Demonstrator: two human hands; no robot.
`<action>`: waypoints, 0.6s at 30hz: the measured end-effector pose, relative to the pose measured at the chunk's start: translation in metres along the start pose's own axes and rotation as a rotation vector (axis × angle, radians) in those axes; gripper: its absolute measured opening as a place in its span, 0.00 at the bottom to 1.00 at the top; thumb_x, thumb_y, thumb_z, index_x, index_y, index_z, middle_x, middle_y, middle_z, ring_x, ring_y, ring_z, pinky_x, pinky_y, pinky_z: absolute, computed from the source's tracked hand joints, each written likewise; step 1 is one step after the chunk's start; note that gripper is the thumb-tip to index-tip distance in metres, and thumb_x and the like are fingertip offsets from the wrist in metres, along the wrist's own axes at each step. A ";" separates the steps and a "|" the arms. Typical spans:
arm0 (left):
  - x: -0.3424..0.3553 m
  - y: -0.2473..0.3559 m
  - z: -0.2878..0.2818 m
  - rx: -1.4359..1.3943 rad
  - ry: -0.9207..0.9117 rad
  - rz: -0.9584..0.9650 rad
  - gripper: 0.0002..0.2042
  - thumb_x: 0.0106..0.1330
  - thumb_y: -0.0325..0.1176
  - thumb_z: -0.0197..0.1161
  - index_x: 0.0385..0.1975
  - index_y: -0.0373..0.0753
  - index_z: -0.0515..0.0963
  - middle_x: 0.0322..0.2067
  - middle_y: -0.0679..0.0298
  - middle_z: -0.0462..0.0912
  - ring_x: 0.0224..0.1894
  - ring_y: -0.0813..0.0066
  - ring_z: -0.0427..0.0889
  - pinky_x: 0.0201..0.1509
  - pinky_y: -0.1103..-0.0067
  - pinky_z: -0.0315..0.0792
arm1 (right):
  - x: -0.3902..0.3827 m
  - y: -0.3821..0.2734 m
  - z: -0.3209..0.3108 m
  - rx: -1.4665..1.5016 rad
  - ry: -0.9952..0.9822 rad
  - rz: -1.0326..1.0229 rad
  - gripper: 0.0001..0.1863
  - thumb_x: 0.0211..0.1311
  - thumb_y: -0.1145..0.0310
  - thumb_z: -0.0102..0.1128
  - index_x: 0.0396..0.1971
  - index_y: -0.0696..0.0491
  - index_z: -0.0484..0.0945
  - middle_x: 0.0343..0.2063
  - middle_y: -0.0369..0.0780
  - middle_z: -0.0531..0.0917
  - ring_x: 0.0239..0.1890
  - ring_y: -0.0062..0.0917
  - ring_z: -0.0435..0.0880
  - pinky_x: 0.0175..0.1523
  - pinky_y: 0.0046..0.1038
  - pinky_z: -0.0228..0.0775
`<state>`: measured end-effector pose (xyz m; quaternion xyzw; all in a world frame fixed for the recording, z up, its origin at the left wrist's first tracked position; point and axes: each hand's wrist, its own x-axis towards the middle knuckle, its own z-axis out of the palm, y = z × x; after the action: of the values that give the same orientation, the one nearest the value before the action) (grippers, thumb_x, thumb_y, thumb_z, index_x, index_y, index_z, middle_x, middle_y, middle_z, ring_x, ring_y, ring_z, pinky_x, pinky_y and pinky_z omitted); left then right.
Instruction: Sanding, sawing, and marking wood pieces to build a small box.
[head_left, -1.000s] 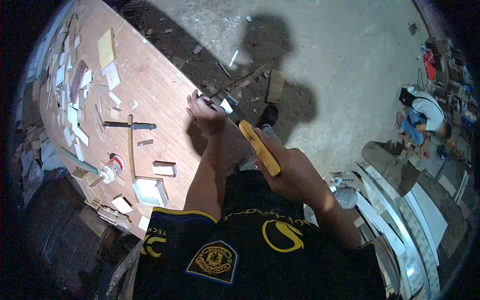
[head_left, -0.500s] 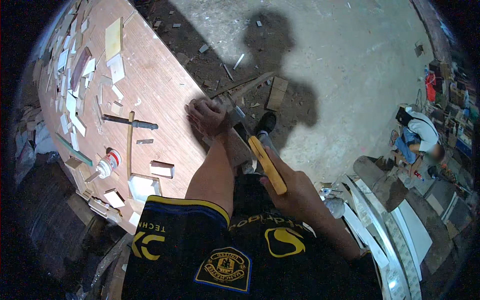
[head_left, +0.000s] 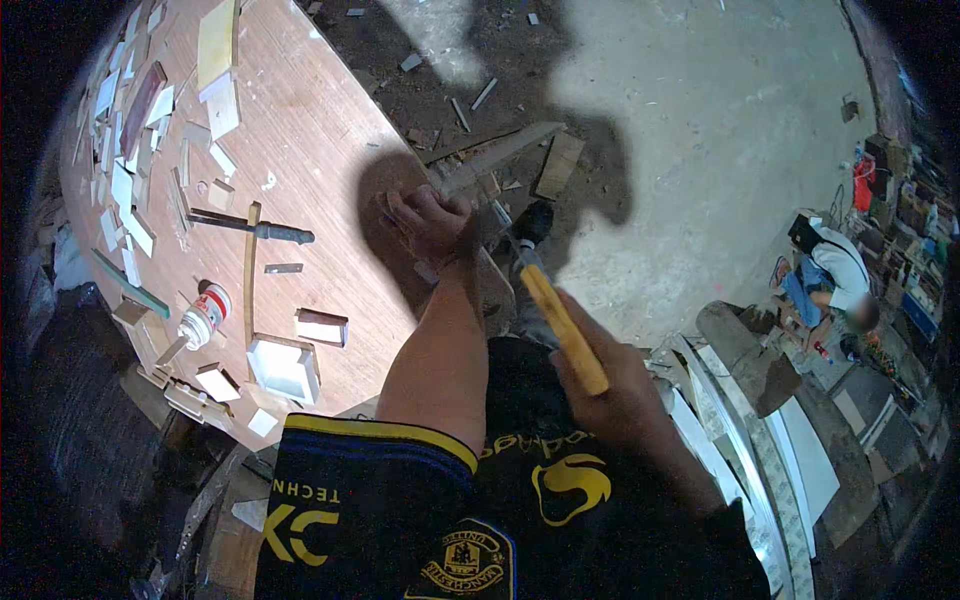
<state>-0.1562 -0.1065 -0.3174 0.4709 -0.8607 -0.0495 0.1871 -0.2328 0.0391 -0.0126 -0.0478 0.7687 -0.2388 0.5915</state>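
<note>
My right hand [head_left: 622, 385] is wrapped round the yellow handle of a hand saw [head_left: 565, 328]. Its thin metal blade points away to the upper left, seen nearly edge-on and partly lost in shadow. At the table's edge, my left hand [head_left: 430, 228] rests with its fingers curled and pressed down, just left of the blade. Shadow and the hand itself hide what lies under those fingers. Both forearms come up from the lower edge over my dark shirt.
The wooden table [head_left: 330, 190] bears several wood offcuts, a hammer-like tool [head_left: 250, 228], a glue bottle [head_left: 206, 317] and a white box [head_left: 284, 368]. Scraps and a board [head_left: 560, 166] lie on the floor. Panels [head_left: 735, 420] lean at right; another person [head_left: 838, 265] crouches beyond.
My right hand and the saw have drawn back toward the lower right. The left hand stays at the table's edge, while the whole view has shifted slightly.
</note>
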 end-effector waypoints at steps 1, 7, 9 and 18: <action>-0.003 -0.003 0.001 -0.001 -0.004 -0.004 0.06 0.53 0.31 0.57 0.29 0.40 0.72 0.50 0.47 0.67 0.58 0.38 0.66 0.60 0.47 0.62 | 0.003 0.002 0.005 -0.004 0.025 -0.022 0.35 0.63 0.72 0.58 0.69 0.51 0.56 0.49 0.55 0.80 0.50 0.43 0.83 0.54 0.38 0.75; -0.003 -0.007 0.006 -0.123 0.097 -0.001 0.07 0.53 0.31 0.56 0.30 0.40 0.73 0.51 0.46 0.67 0.60 0.39 0.65 0.63 0.47 0.60 | -0.032 0.008 -0.007 -0.001 0.052 -0.214 0.34 0.62 0.75 0.59 0.68 0.54 0.58 0.54 0.54 0.78 0.55 0.43 0.80 0.58 0.36 0.72; -0.002 -0.001 0.000 -0.088 -0.050 -0.052 0.07 0.52 0.32 0.58 0.31 0.40 0.73 0.51 0.46 0.67 0.61 0.39 0.64 0.63 0.46 0.60 | -0.032 0.010 -0.004 0.036 0.039 -0.194 0.35 0.61 0.75 0.60 0.68 0.55 0.59 0.54 0.52 0.78 0.56 0.43 0.79 0.59 0.36 0.71; -0.001 -0.007 0.000 -0.141 0.005 -0.025 0.07 0.52 0.29 0.59 0.31 0.40 0.74 0.53 0.47 0.66 0.61 0.42 0.64 0.62 0.49 0.62 | -0.045 -0.002 -0.001 -0.124 0.062 -0.043 0.34 0.62 0.73 0.59 0.68 0.48 0.60 0.50 0.53 0.80 0.52 0.45 0.81 0.54 0.37 0.74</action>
<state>-0.1500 -0.1093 -0.3197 0.4673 -0.8487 -0.1110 0.2214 -0.2204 0.0537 0.0279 -0.0935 0.7986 -0.2050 0.5582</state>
